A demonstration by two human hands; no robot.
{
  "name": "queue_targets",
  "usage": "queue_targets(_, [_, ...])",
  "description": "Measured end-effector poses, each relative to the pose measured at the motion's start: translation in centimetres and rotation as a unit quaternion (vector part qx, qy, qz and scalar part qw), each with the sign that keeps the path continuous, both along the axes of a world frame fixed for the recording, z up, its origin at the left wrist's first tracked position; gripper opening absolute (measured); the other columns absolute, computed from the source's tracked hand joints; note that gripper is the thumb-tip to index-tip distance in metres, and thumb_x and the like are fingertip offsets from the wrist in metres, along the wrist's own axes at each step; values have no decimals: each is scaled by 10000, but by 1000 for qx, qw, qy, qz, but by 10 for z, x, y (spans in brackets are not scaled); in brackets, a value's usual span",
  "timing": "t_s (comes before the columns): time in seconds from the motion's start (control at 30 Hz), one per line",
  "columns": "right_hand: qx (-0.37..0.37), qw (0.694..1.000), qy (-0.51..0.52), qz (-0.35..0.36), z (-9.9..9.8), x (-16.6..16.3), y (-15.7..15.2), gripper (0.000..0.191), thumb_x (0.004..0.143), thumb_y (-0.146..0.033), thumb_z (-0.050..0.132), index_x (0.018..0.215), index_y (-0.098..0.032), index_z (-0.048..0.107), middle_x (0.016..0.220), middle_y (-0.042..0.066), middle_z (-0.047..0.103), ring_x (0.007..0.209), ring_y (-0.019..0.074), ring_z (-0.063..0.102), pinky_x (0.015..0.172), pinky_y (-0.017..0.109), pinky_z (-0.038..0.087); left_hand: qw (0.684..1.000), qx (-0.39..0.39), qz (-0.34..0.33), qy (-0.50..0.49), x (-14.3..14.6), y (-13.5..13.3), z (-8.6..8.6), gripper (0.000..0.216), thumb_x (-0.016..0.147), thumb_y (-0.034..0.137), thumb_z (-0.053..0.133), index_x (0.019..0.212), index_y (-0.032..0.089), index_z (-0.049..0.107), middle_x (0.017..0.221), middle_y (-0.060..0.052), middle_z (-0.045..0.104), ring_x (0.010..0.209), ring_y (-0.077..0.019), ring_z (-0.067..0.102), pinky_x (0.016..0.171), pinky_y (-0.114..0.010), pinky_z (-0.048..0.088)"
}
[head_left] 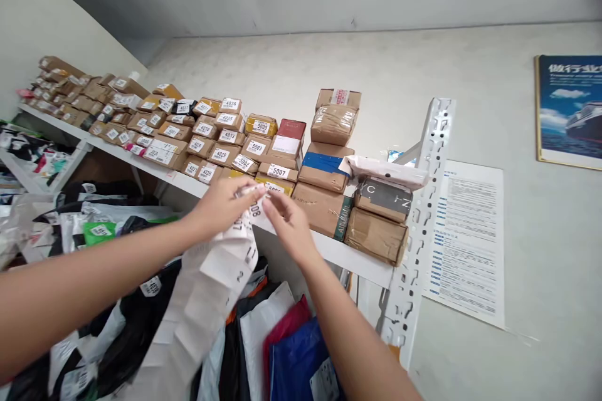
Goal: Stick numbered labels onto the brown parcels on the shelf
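A long strip of white numbered labels (197, 301) hangs down from my hands over the bags below. My left hand (226, 203) is closed on the upper end of the strip. My right hand (291, 225) has its thumb and fingers pinched at the strip's top edge, close to the left fingertips. Both hands are in front of the shelf edge, just below a box labelled 5007 (277, 173). Part of a yellow-topped box (282, 187) shows behind the fingers.
Numbered cardboard boxes (221, 153) are stacked along the white shelf (324, 249). Taller unlabelled boxes (322, 207) stand near the perforated metal post (414, 276). Bagged parcels, including a blue bag (298, 357), fill the level below. A printed sheet (470, 244) hangs on the wall.
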State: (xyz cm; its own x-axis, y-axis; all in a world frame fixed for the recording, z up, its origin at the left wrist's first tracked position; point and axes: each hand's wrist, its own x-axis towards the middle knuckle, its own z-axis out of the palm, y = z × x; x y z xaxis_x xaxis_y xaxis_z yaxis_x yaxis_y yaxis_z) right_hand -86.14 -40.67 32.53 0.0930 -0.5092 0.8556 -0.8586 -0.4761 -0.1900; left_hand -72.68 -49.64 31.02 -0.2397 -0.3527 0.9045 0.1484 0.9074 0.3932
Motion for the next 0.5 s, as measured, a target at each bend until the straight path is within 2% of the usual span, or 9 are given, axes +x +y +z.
queue_targets(0.07, [80,983,-113,121,-29,12,6,358,787,-428,624,1065,-203,635,975,47,699,686,156,605,499,249,448,991,68,-96,56,5,19,-28,388,845,532,494,856,176,648,773,-2,658,733,-159,582,658,-238,436])
queue_targets(0.1, [89,973,-151,151,-40,17,8,331,749,-414,661,1005,-205,649,915,34,701,639,145,587,469,240,424,985,102,-120,70,7,26,-39,387,834,535,511,853,171,644,749,2,644,708,-155,570,637,-235,434])
queue_targets(0.2, [47,956,-236,165,-55,28,12,288,639,-342,757,857,-202,632,709,-12,661,558,122,536,469,230,395,976,157,-142,40,17,38,-60,367,773,507,603,902,171,669,751,1,652,711,-168,573,630,-245,439])
queue_targets(0.3, [15,949,-271,158,-56,32,15,261,616,-351,765,748,-195,603,606,-34,603,513,107,489,477,234,383,979,143,-137,-42,32,34,-66,321,731,471,644,836,178,722,866,-35,699,832,-213,612,731,-284,459])
queue_targets(0.4, [11,956,-255,146,-53,36,19,250,645,-378,734,754,-178,632,573,-33,574,524,113,491,505,245,392,964,163,-175,-113,46,27,-63,313,705,484,654,748,185,732,893,-52,716,861,-234,633,765,-306,472])
queue_targets(0.5, [9,964,-229,133,-51,43,24,245,670,-377,716,781,-172,638,529,-51,536,504,107,475,507,240,382,947,216,-227,-76,52,31,-57,331,615,462,725,800,189,697,789,-19,706,744,-196,631,687,-282,482])
